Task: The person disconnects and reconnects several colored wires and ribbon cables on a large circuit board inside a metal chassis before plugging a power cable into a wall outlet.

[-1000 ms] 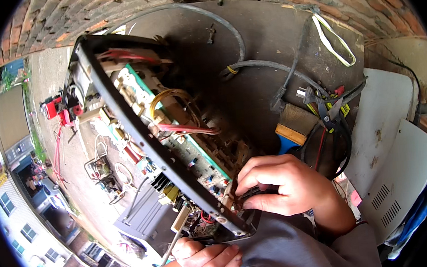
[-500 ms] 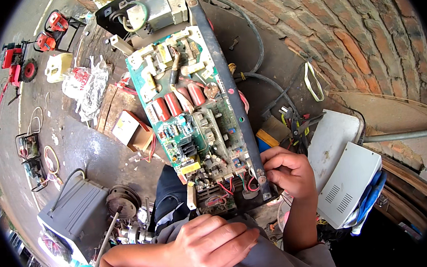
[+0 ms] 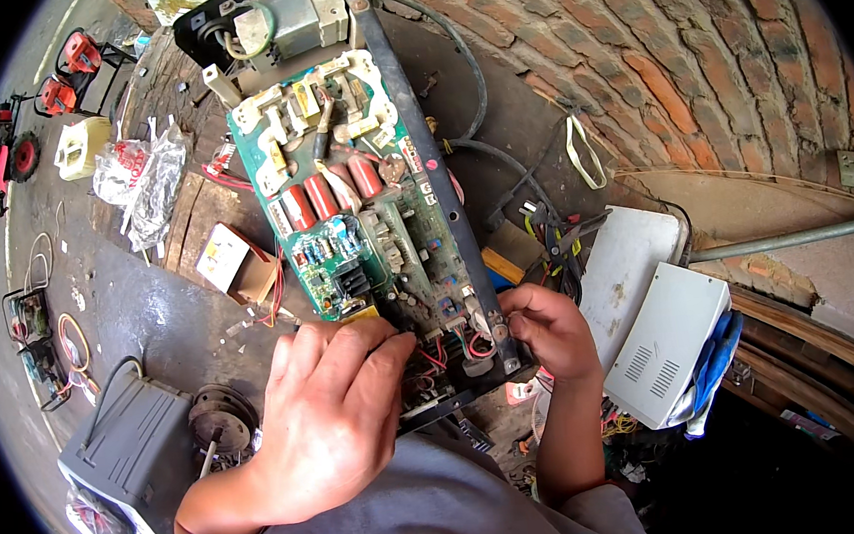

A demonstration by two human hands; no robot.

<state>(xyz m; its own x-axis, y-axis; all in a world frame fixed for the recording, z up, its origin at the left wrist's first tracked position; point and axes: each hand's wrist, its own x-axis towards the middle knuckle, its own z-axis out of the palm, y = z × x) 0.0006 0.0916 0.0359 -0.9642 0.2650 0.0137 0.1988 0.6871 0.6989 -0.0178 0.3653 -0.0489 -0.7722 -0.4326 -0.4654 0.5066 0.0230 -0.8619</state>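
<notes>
Left hand (image 3: 332,400): up off the lap since half a second ago; now over the near left corner of the opened case (image 3: 447,200), covering the pale post and part of the yellow block (image 3: 360,313) seen there earlier; fingers bent, thumb and forefinger tips close together beside the red wires (image 3: 436,355); cannot tell whether grasping anything
Right hand (image 3: 551,333): at the near right corner of the case, much as half a second ago; thumb and forefinger bent toward each other against the outside of the rail; cannot tell whether clenched on something
Circuit board (image 3: 414,230): inside the case, parts facing up; seen much more from the side a second ago, now from above; red cylinders (image 3: 318,197) across the middle, metal box (image 3: 293,29) at the far edge of the case
View: slid slightly since half a second ago, with everything a little farther left
Surface (image 3: 510,115): grey cable (image 3: 472,73) and pale strap (image 3: 572,155) toward the edge by the brick wall (image 3: 652,68); brush (image 3: 503,264) beside the right edge of the case, near the right hand; lying as before
Right of the case: vented white cover (image 3: 669,343), well apart from the board
Left of the case: small cardboard box (image 3: 241,265), open; as before
</notes>
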